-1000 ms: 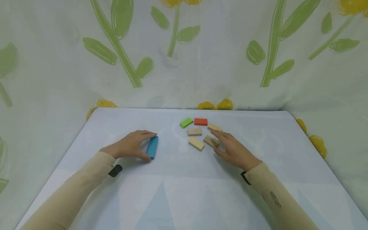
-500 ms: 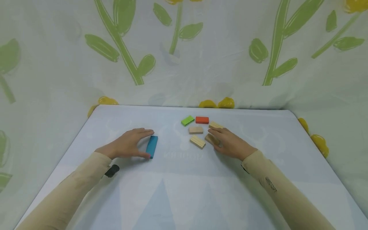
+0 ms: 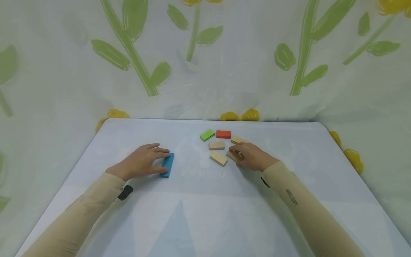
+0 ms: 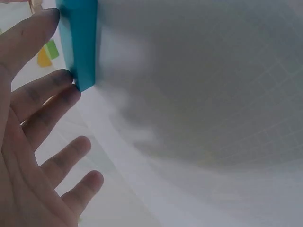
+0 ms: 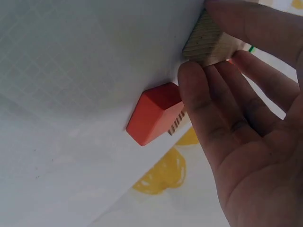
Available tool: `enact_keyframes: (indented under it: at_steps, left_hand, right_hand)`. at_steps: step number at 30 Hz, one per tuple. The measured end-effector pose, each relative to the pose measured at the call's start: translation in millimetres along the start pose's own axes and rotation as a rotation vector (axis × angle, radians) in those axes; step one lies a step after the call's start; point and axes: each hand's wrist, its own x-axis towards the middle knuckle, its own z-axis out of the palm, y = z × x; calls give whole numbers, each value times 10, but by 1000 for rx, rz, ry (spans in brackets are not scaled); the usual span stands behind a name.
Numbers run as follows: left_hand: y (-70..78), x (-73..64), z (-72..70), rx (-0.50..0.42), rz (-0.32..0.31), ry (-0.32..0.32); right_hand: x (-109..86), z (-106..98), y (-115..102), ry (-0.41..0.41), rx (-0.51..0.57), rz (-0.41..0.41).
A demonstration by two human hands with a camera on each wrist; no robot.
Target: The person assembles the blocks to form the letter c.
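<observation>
My left hand (image 3: 139,162) lies at a blue block (image 3: 167,165) on the left part of the table. Thumb and fingertips touch this block, also seen as the teal block (image 4: 83,52) in the left wrist view, while the other fingers spread loosely. To the right, my right hand (image 3: 253,157) pinches a plain wooden block (image 3: 234,156) between thumb and fingers. Its end grain, on the wooden block (image 5: 206,47) in the right wrist view, shows between them; the rest is partly hidden by the hand.
Around the right hand lie a ridged wooden block (image 3: 218,159), a plain wooden block (image 3: 216,145), another ridged block (image 3: 238,140), a red block (image 3: 223,134) and a green block (image 3: 207,135). The table (image 3: 205,214) ends at a flower-patterned curtain (image 3: 224,82).
My right hand has come down, its fingers closing round the plain wooden block. My left fingers, earlier spanning the blue block's ends, now lie over it. The other blocks stay in place.
</observation>
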Motion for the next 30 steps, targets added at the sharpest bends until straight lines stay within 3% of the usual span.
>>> enact_keyframes:
  at_steps: [13,30]
  left_hand:
    - [12,-24,1,24,16,29]
    - [63,23,-34,58,38,49]
  right_hand:
    - [16,63,-128,7,74,169]
    - [16,95,-140,27,94,207]
